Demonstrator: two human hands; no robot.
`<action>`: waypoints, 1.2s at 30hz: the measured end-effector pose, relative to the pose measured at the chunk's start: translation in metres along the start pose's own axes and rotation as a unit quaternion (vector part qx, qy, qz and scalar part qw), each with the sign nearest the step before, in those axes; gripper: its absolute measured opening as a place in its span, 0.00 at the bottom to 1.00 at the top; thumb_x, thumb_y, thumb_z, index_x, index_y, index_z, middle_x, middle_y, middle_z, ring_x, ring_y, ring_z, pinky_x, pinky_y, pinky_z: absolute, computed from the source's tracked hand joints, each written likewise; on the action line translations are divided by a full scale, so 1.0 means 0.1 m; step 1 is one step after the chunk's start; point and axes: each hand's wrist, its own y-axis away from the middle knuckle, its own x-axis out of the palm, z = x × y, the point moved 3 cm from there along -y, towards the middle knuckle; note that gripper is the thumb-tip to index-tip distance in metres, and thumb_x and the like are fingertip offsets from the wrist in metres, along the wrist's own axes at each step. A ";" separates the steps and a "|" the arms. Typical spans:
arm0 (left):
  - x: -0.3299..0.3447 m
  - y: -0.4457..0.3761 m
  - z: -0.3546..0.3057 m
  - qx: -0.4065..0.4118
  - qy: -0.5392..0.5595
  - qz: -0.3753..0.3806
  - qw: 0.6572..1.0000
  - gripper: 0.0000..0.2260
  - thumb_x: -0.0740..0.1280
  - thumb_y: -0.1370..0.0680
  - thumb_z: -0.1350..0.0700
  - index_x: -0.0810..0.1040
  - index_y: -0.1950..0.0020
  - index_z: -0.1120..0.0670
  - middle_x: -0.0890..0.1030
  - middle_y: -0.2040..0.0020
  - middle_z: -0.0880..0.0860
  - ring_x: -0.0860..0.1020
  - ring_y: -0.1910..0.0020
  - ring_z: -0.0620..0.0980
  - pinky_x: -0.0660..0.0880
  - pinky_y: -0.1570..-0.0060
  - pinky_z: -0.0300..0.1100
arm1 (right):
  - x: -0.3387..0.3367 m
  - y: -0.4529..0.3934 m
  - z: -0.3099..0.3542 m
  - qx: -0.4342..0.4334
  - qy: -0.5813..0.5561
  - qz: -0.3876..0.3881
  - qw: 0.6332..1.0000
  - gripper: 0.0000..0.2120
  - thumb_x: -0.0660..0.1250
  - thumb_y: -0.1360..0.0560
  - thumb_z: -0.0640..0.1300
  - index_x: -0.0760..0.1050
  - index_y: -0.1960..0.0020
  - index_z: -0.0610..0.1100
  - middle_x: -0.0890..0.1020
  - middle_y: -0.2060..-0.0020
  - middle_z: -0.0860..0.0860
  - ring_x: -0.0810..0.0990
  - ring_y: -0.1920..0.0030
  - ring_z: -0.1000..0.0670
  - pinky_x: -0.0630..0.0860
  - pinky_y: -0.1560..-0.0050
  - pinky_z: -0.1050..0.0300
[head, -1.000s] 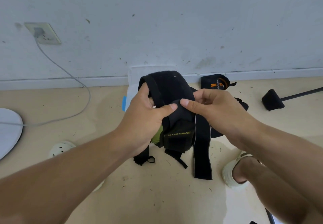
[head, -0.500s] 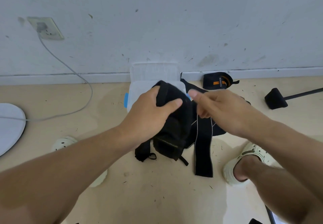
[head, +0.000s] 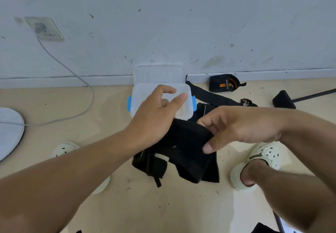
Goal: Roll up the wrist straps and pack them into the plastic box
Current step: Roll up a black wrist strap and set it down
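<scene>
Fabric dominates how this job will go: the black wrist strap (head: pixel 187 147) held over the floor (head: pixel 109 205) looks soft, limp and light, a wide woven band that folds wherever it is unsupported, so a roll would likely spring loose unless pinched across its full width. The best hold is probably at the rolled end, thumb on one face and fingers on the other, with the free tail kept taut.

The right hand (head: pixel 241 125) has its thumb and curled fingers clamped on the strap's upper edge, at about 3 o'clock of the bundle. The left hand (head: pixel 156 116) sits at 10 o'clock of it, its fingers loosely bent above the plastic box (head: pixel 135 103); whether its palm or heel presses the strap I cannot tell. More loose straps (head: pixel 151 167) trail beneath, toward 6 o'clock.

The box stands open against the wall at 12 o'clock, lid (head: pixel 158 73) leaning back, blue clips at its sides; the left hand covers much of its inside, so its contents are unclear. A rolled orange-striped wrist wrap (head: pixel 225 83) lies at 1 o'clock. How many separate straps make up the black heap is hard to make out.
</scene>
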 end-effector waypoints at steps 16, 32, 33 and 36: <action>0.06 0.14 -0.09 0.001 0.161 0.160 0.974 0.28 0.73 0.31 0.30 0.79 0.37 0.44 0.87 0.47 0.44 0.86 0.46 0.43 0.80 0.46 0.40 | -0.09 0.04 0.22 -0.108 -0.339 -0.193 0.915 0.23 0.71 0.29 0.42 0.81 0.34 0.47 0.87 0.46 0.46 0.86 0.48 0.48 0.84 0.49 0.57; 0.00 0.02 0.03 0.053 0.130 -0.038 0.989 0.02 0.70 0.18 0.53 0.82 0.47 0.48 0.87 0.56 0.50 0.86 0.52 0.53 0.82 0.47 0.63 | -0.13 0.11 0.21 -0.120 0.052 -0.392 0.910 0.30 0.83 0.36 0.49 0.79 0.37 0.62 0.80 0.46 0.58 0.83 0.50 0.58 0.80 0.47 0.64; 0.00 0.02 0.03 0.039 0.133 -0.037 0.990 0.03 0.69 0.18 0.52 0.83 0.46 0.49 0.87 0.55 0.50 0.86 0.51 0.53 0.82 0.45 0.63 | -0.12 0.11 0.20 -0.125 0.122 -0.392 0.903 0.31 0.84 0.37 0.53 0.78 0.37 0.65 0.77 0.44 0.60 0.81 0.44 0.59 0.79 0.43 0.65; 0.00 0.02 0.03 0.005 0.151 -0.018 0.988 0.06 0.68 0.17 0.49 0.83 0.46 0.47 0.87 0.53 0.51 0.86 0.50 0.55 0.80 0.41 0.63 | -0.09 0.09 0.17 -0.156 0.199 -0.366 0.896 0.30 0.83 0.37 0.56 0.78 0.38 0.67 0.74 0.38 0.64 0.75 0.35 0.61 0.74 0.37 0.65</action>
